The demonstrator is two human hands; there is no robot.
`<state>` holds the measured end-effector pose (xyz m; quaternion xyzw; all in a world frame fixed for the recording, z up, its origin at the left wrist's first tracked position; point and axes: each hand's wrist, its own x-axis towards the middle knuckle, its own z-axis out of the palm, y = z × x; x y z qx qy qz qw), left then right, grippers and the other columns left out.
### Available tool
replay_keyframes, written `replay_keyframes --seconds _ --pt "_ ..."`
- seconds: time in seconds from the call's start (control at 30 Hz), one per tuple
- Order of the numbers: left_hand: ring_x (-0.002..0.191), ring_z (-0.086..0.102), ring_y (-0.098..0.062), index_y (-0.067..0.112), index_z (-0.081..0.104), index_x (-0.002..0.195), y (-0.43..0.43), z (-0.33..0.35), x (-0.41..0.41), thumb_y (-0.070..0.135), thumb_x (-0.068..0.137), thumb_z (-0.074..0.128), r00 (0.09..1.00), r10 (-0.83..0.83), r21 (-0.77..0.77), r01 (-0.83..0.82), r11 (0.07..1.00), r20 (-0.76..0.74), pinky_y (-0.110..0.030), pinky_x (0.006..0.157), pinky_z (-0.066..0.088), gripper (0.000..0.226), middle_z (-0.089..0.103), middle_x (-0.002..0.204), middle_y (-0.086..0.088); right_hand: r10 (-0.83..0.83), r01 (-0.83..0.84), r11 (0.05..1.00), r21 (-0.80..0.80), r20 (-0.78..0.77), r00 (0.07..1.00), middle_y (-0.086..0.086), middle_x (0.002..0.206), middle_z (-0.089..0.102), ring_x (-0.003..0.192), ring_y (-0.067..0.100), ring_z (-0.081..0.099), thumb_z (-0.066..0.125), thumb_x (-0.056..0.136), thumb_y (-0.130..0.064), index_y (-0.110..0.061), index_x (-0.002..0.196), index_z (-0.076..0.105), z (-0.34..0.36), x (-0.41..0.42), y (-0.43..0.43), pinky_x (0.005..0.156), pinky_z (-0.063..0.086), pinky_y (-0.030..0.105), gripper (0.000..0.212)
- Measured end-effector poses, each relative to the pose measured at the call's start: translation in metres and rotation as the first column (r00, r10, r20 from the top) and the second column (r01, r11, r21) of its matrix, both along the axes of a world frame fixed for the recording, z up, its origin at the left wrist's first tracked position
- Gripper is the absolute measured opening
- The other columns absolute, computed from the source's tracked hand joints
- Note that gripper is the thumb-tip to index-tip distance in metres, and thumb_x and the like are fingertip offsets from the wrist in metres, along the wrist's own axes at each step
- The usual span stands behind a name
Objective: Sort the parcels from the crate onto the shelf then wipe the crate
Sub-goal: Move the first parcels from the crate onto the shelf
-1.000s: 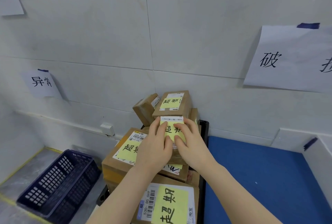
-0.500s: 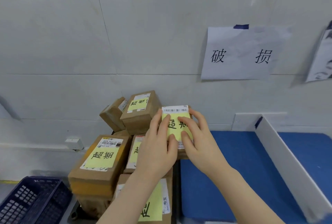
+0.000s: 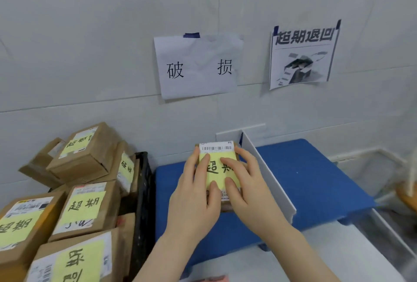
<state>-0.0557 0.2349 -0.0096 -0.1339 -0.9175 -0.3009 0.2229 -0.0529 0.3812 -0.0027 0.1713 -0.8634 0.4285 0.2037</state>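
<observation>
Both hands hold one small cardboard parcel with a barcode label and a yellow note, above the blue shelf surface. My left hand grips its left side and my right hand its right side. The parcel hangs over the left blue section, just left of the white divider. At the left, several more brown parcels with yellow notes are piled in a black crate, which is mostly hidden under them.
Two paper signs are taped to the tiled wall above the shelf: a handwritten one over the left section and a printed one over the right section. A white ledge runs in front of the shelf.
Both hands have carried the parcel rightward, off the pile in the crate and out over the blue shelf. The view has swung right, so the blue basket is out of sight.
</observation>
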Motion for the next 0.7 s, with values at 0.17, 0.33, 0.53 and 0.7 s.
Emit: replay_keyframes --seconds 0.17,0.33,0.53,0.7 --pt "0.112 0.052 -0.006 0.03 0.028 0.148 0.092 -0.001 0.008 0.049 0.084 0.018 1.0 -0.003 0.021 0.003 1.0 -0.01 -0.02 0.066 0.048 0.067 -0.001 0.154 0.03 -0.007 0.007 1.0 0.023 -0.014 1.0 -0.032 0.145 0.012 0.129 -0.012 0.029 0.046 0.097 -0.019 -0.028 0.131 0.047 0.001 0.009 0.093 0.091 0.038 0.003 0.036" --pt "0.119 0.047 -0.005 0.029 0.028 0.148 0.172 0.003 0.007 0.043 0.086 0.024 1.0 -0.012 0.04 0.012 0.999 -0.006 -0.024 0.07 0.049 0.063 -0.002 0.156 0.028 -0.028 0.028 0.999 0.021 -0.019 0.999 -0.029 0.146 0.014 0.129 -0.009 0.031 0.048 0.096 -0.015 -0.029 0.129 0.049 0.003 0.008 0.169 0.089 0.039 0.002 0.036" --pt "0.119 0.046 -0.008 0.028 0.025 0.148 0.226 0.008 -0.021 0.043 0.086 0.024 0.999 -0.041 0.028 0.041 0.999 0.011 -0.024 0.069 0.047 0.064 -0.004 0.157 0.024 -0.065 0.066 0.998 -0.012 0.003 0.998 -0.025 0.147 0.02 0.126 -0.01 0.035 0.048 0.095 -0.013 -0.03 0.129 0.049 0.005 -0.017 0.22 0.085 0.039 0.001 0.038" --pt "0.124 0.045 -0.013 0.024 0.028 0.147 0.252 -0.007 -0.052 0.038 0.088 0.029 0.998 -0.062 0.037 0.06 0.997 0.029 -0.026 0.066 0.049 0.061 -0.001 0.159 0.018 -0.114 0.113 0.993 0.012 0.053 0.992 -0.023 0.148 0.024 0.123 -0.02 0.029 0.046 0.096 -0.015 -0.027 0.132 0.05 -0.006 -0.047 0.24 0.085 0.033 -0.003 0.038"
